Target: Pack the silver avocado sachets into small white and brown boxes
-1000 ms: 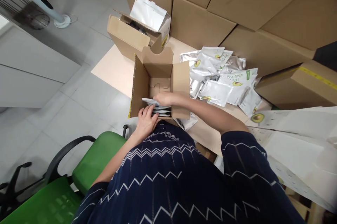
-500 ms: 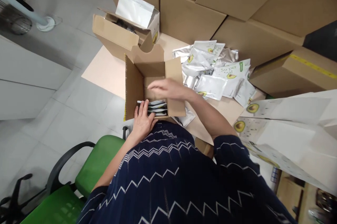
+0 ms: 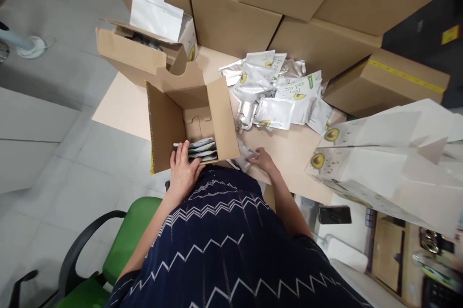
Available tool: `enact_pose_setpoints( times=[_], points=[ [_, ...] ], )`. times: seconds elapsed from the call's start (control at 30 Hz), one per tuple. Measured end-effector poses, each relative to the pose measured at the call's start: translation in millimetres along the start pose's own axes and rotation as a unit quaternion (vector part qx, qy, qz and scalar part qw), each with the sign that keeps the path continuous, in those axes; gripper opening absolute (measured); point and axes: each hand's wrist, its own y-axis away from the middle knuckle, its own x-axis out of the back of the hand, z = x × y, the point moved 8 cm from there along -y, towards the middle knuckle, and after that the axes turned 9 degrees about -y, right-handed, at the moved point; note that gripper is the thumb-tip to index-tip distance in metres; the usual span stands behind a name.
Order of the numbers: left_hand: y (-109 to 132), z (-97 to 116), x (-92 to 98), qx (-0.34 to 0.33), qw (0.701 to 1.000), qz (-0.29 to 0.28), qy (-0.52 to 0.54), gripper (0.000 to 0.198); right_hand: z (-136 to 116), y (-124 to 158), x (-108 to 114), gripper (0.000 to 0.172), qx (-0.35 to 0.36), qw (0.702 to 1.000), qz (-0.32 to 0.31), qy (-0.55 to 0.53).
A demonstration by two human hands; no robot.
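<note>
An open cardboard box (image 3: 223, 120) stands at the table's near edge, its flaps raised. Several flat foil pouches (image 3: 203, 150) are lined up along its near side. Over the box's near left corner is my left hand (image 3: 184, 170), its fingers reaching inside against the row and its thumb at the near wall. To the right of the box, my right hand (image 3: 263, 160) pinches the end of a silvery pouch (image 3: 244, 154) lying on the table. A loose pile of white and silver pouches (image 3: 274, 111) with avocado prints lies beyond it.
A second open carton (image 3: 132, 55) with a white box (image 3: 157, 15) stands at the back left. Stacked cartons (image 3: 231, 19) wall off the far side. Open avocado-printed boxes (image 3: 372, 149) stand at right. A green chair (image 3: 132, 231) is at lower left.
My right hand has come out from over the box and moved right and nearer to me, onto the pouch beside it. My left hand stays at the box. The view has shifted.
</note>
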Motion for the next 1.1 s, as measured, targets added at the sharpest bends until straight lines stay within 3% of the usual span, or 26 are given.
enact_pose_setpoints(
  times=[0.13,0.3,0.43,0.6,0.73,0.8,0.87,0.97,1.03,1.1],
  points=[
    [-1,0,0.6,-0.014,1.0,0.004,-0.016,0.02,9,4,-10,0.034,-0.077,0.996,-0.042,0.001],
    [-2,4,2.7,-0.012,1.0,-0.002,-0.015,0.019,-17,7,-9,0.025,0.0,0.973,-0.118,-0.198],
    [-1,7,2.3,-0.01,1.0,-0.001,-0.021,0.02,-35,7,22,0.018,0.035,0.968,-0.035,-0.246],
    [1,9,-0.1,-0.004,1.0,0.002,-0.03,0.022,-61,2,100,0.021,0.031,0.977,0.105,-0.181],
    [2,8,-2.0,-0.004,1.0,-0.001,-0.015,0.022,-133,22,180,0.024,0.115,0.955,0.248,-0.117],
    [2,7,-3.0,-0.003,1.0,-0.002,-0.01,0.022,-184,44,213,0.019,0.198,0.914,0.323,-0.143],
    [2,6,-4.0,-0.001,1.0,-0.002,-0.009,0.022,-233,60,232,0.012,0.269,0.878,0.358,-0.17],
    [3,6,-4.9,0.0,1.0,0.002,-0.007,0.022,-300,54,222,0.014,0.345,0.881,0.288,-0.148],
    [4,6,-5.2,0.001,1.0,0.005,-0.009,0.023,-339,38,191,0.018,0.406,0.888,0.184,-0.113],
    [4,6,-5.7,0.001,1.0,0.006,-0.015,0.024,-368,20,143,0.024,0.442,0.893,0.062,-0.049]
  ],
)
